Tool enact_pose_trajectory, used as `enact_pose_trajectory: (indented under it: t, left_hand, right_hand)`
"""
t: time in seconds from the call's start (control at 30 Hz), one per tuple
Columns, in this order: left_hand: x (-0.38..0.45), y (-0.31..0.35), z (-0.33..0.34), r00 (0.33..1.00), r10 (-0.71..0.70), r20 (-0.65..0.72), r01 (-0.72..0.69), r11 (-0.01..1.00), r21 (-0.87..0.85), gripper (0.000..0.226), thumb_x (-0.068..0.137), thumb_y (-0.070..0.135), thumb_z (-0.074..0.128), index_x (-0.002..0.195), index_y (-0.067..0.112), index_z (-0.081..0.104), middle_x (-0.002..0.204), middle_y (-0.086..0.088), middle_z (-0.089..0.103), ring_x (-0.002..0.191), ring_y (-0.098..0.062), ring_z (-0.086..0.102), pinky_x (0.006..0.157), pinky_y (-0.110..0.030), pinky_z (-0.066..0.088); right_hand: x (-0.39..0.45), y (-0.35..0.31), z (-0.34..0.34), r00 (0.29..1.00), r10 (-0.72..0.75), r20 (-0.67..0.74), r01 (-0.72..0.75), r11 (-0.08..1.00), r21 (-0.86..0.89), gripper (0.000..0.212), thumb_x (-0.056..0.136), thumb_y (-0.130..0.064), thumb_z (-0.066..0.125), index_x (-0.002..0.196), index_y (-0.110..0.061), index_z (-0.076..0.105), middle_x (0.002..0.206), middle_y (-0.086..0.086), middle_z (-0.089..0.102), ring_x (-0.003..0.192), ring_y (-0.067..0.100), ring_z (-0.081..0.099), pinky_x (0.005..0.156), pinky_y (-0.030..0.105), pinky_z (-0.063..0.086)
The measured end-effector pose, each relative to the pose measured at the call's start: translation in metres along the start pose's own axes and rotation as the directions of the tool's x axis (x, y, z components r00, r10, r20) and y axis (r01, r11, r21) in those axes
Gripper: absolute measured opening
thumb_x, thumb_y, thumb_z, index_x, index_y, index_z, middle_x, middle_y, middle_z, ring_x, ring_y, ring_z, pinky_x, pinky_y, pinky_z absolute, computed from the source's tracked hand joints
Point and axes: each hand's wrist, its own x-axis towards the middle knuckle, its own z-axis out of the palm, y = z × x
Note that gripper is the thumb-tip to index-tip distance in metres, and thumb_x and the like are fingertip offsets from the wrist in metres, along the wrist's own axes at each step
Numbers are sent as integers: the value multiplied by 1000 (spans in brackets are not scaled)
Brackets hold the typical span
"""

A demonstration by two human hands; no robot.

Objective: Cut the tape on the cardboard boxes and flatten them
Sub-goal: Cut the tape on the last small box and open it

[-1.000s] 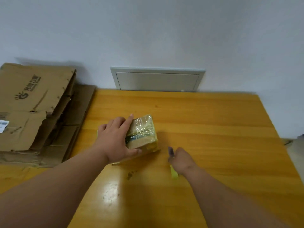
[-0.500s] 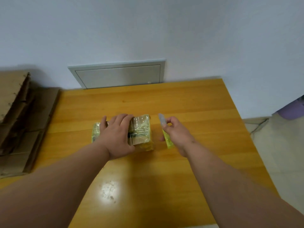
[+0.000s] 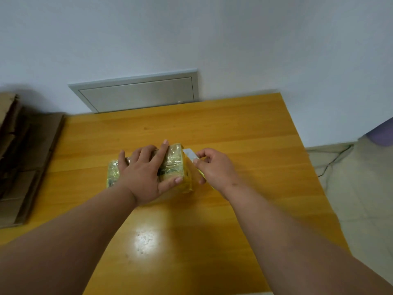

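Note:
A small cardboard box (image 3: 174, 160) wrapped in shiny clear tape lies in the middle of the wooden table (image 3: 234, 128). My left hand (image 3: 146, 171) lies on top of it, fingers spread over the top and thumb against its near side. My right hand (image 3: 214, 167) grips a yellow-green utility knife (image 3: 190, 155) just right of the box. The pale blade points at the box's upper right corner and sits close to it; whether it touches is unclear. Most of the knife handle is hidden in my fist.
Flattened brown cardboard (image 3: 23, 158) is stacked at the table's left end. A grey wall panel (image 3: 138, 94) sits behind the table's far edge. The table's right edge drops to a tiled floor with a dark cable (image 3: 333, 160) and a purple object (image 3: 382, 133).
My right hand rose with the knife from the table's front and moved left up to the box's right end. My left hand stayed on the box. The view shifted right.

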Motion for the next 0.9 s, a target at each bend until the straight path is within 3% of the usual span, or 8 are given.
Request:
enact_pose_trajectory:
  t: [0.1, 0.27, 0.43, 0.77, 0.9]
  left_hand:
    - [-1, 2, 0, 1000, -17, -4, 17, 1000, -11, 121, 52, 101, -10, 156, 40, -3, 149, 3, 29, 140, -22, 21, 116, -60, 1]
    - [-5, 0, 6, 995, -89, 46, 94, 990, -107, 118, 44, 103, -8, 147, 47, -16, 150, 2, 27, 141, -23, 21, 117, -58, 3]
    - [-10, -2, 11, 992, -120, 32, 124, 978, -166, 119, 44, 105, -2, 149, 50, -9, 146, 3, 31, 138, -24, 26, 118, -57, 5]
    - [-2, 4, 8, 993, -105, 61, 114, 979, -168, 123, 40, 106, -1, 150, 53, -5, 144, 4, 30, 136, -23, 26, 118, -57, 5]
    - [0, 9, 10, 991, -103, 80, 115, 980, -163, 122, 43, 104, 10, 152, 51, -3, 145, 3, 30, 137, -24, 27, 118, -57, 5]
  right_hand:
    - [3, 1, 1, 1000, -20, -9, 20, 1000, 5, 7, 96, -25, 60, 103, -24, 59, 72, -8, 58, 42, 8, 59, 45, 16, 39]
    - [8, -2, 5, 999, -53, -11, 52, 997, -48, 3, 95, -27, 60, 98, -27, 59, 69, -8, 60, 47, 10, 61, 50, 21, 43]
    - [12, -2, 5, 998, -37, -49, 30, 990, -137, 3, 93, -30, 59, 96, -30, 58, 72, -7, 58, 72, 27, 69, 72, 37, 54]
    - [14, -10, 4, 997, -58, -57, 47, 982, -182, 3, 93, -30, 59, 95, -29, 59, 69, -7, 60, 64, 22, 68, 72, 39, 56]
    - [18, -13, 3, 996, -53, -78, 34, 975, -219, 13, 89, -28, 59, 78, -32, 55, 66, -6, 63, 62, 21, 67, 70, 39, 57]
